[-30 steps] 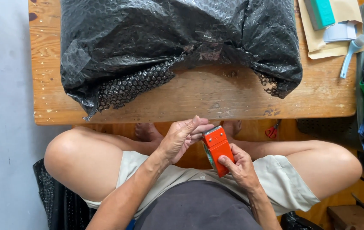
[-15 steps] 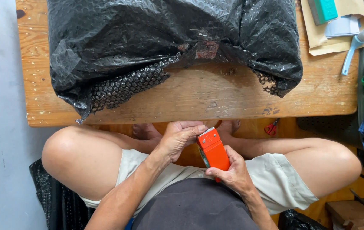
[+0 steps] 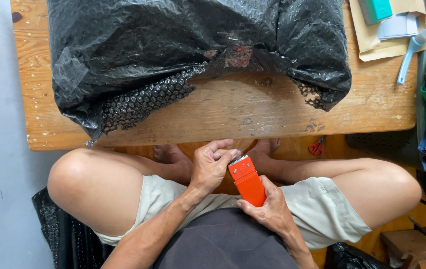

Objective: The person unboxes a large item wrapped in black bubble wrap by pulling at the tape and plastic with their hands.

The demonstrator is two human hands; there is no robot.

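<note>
Clipper [image 3: 247, 182], orange, blade end up, is held over the lap, below the table [image 3: 233, 114] edge. Right hand [image 3: 271, 210] is wrapped round the lower body, fingers closed on it. Left hand [image 3: 212, 164] is curled, fingertips [image 3: 233, 153] touching the toothed head at the top. Body judged rigid plastic, light, smooth and somewhat slippery; teeth judged sharp and fragile. Grip is best taken on the body below the fingertips, clear of the blade. Black wrap [image 3: 173, 50] lies beyond, apart.
</note>
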